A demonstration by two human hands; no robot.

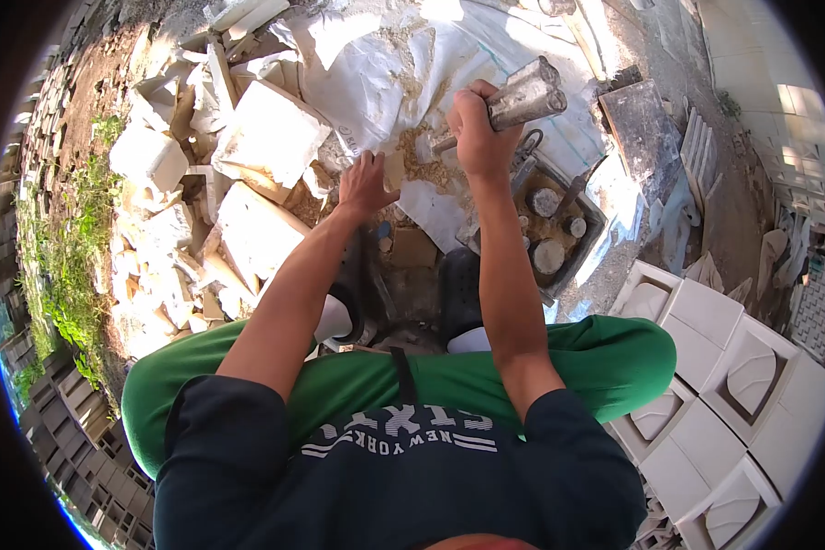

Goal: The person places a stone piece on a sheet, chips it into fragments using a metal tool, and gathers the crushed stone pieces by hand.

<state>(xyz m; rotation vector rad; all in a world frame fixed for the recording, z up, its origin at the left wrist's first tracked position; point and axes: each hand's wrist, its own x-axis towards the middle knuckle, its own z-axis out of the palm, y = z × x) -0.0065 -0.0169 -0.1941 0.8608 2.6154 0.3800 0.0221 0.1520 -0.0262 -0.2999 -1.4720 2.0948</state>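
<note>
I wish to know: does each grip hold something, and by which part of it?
The right grip holds a grey club-like tool, between its thick end and its narrow tip. Whether the left grip holds anything cannot be told.

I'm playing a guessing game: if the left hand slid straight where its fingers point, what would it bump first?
Probably the crumpled white sheet just past the left hand. Depth is hard to judge, so small rubble might come first.
</note>
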